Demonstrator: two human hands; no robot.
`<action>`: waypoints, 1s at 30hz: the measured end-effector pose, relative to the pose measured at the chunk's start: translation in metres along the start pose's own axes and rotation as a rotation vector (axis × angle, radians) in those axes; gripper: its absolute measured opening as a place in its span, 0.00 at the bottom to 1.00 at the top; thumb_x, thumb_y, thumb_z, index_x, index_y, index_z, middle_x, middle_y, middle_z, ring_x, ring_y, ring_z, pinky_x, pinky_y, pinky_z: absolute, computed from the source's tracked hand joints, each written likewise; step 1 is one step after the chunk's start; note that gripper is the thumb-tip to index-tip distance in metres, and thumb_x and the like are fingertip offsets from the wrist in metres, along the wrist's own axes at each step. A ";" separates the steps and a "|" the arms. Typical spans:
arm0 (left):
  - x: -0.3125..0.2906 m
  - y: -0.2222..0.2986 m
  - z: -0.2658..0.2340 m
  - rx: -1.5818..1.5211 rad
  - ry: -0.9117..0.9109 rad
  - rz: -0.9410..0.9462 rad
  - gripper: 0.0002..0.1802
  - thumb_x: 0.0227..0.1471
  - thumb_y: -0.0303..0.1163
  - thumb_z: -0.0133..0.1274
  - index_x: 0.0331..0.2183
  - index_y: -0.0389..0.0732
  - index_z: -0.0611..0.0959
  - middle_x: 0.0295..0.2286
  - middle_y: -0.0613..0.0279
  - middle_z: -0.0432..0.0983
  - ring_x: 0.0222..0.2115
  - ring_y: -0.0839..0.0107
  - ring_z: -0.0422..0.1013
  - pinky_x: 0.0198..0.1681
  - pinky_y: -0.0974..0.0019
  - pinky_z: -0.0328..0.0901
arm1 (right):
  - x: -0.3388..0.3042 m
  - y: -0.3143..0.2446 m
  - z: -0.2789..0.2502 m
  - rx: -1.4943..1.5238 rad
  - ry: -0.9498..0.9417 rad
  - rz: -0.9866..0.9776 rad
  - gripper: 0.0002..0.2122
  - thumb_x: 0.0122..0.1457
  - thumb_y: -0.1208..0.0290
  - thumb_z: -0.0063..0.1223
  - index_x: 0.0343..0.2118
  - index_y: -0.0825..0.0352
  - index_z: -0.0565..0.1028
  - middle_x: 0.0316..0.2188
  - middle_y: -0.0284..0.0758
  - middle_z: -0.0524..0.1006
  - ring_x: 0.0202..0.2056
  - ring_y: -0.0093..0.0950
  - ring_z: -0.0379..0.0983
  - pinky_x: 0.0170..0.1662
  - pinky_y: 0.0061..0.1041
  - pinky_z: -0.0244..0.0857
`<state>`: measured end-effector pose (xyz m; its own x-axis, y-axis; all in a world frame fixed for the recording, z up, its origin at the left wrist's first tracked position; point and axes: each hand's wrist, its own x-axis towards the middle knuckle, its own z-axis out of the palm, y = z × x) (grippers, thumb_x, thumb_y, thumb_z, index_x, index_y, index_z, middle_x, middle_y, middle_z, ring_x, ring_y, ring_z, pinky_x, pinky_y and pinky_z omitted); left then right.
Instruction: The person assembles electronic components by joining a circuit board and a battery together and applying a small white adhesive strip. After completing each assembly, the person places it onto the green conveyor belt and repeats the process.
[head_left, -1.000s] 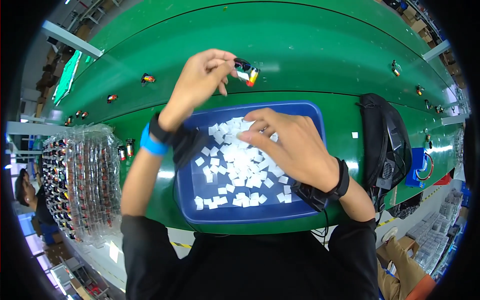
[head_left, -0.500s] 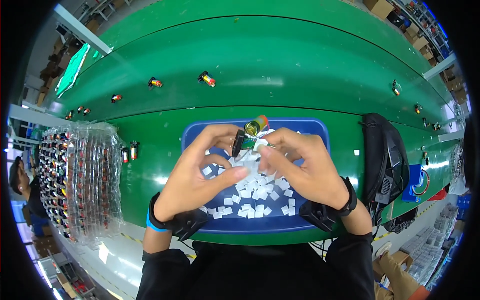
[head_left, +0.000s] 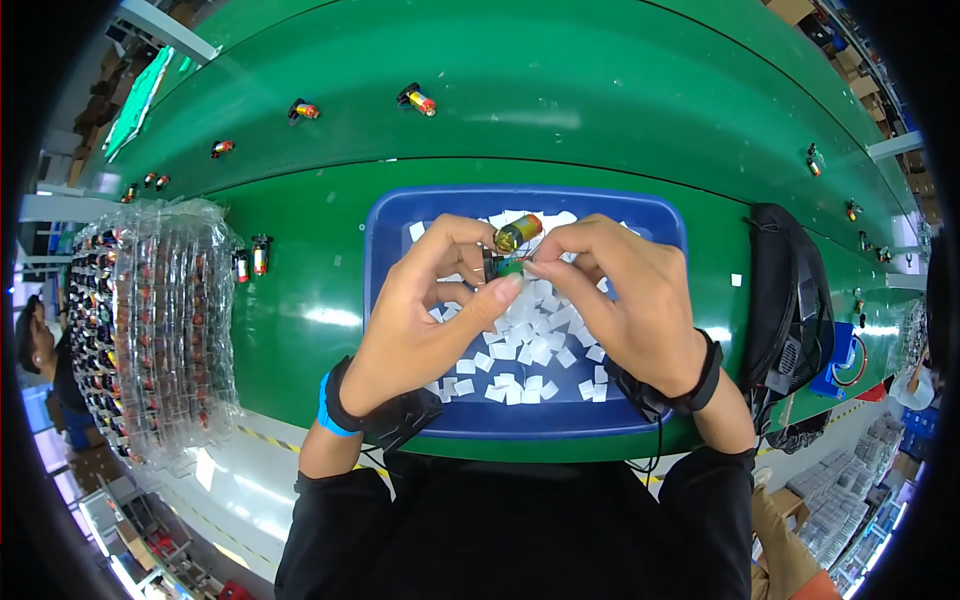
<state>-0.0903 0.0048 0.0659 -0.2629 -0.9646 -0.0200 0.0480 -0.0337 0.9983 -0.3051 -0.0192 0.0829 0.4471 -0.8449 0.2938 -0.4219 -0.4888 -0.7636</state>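
Above a blue tray (head_left: 660, 215) of small white squares (head_left: 545, 345), both my hands meet at a small electronic assembly (head_left: 517, 233). It has a yellow cylinder with an orange-red end, a dark base part and a bit of green board. My left hand (head_left: 425, 305) grips the dark part between thumb and fingers. The fingertips of my right hand (head_left: 625, 295) are pinched against the assembly's right side, at what look like thin leads. Whether a white square is between those fingertips is too small to tell.
Clear plastic trays (head_left: 150, 330) full of similar assemblies stand stacked at the left, with two loose assemblies (head_left: 261, 254) beside them. More assemblies (head_left: 417, 99) lie along the far green surface. A black bag (head_left: 785, 300) and a blue box (head_left: 838, 365) are at the right.
The view has shifted, so the tray sits higher in it. The assembly has turned a little in my left hand, and my right fingertips have closed in on its side.
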 end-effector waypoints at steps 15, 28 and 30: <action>-0.006 -0.004 0.003 0.218 -0.004 0.138 0.08 0.60 0.28 0.55 0.41 0.36 0.77 0.25 0.64 0.73 0.23 0.81 0.68 0.24 0.75 0.63 | 0.011 0.010 -0.009 0.090 -0.140 -0.132 0.13 0.55 0.76 0.63 0.43 0.72 0.79 0.34 0.39 0.82 0.35 0.34 0.80 0.38 0.27 0.72; -0.005 -0.003 0.010 0.613 0.111 0.142 0.07 0.55 0.24 0.52 0.38 0.37 0.78 0.22 0.59 0.72 0.21 0.69 0.69 0.25 0.66 0.63 | 0.008 -0.008 0.003 -0.418 0.118 -0.473 0.17 0.40 0.78 0.69 0.38 0.67 0.82 0.32 0.34 0.80 0.32 0.32 0.77 0.30 0.25 0.71; -0.004 -0.007 0.006 0.546 0.089 0.168 0.07 0.55 0.24 0.51 0.38 0.37 0.78 0.25 0.58 0.73 0.25 0.69 0.70 0.30 0.65 0.63 | 0.007 -0.003 0.001 -0.334 0.068 -0.442 0.17 0.38 0.78 0.69 0.36 0.66 0.83 0.31 0.33 0.80 0.32 0.31 0.76 0.29 0.25 0.71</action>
<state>-0.0957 0.0110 0.0597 -0.2117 -0.9641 0.1600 -0.4281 0.2387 0.8716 -0.3001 -0.0234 0.0872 0.5908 -0.5509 0.5895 -0.4379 -0.8326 -0.3392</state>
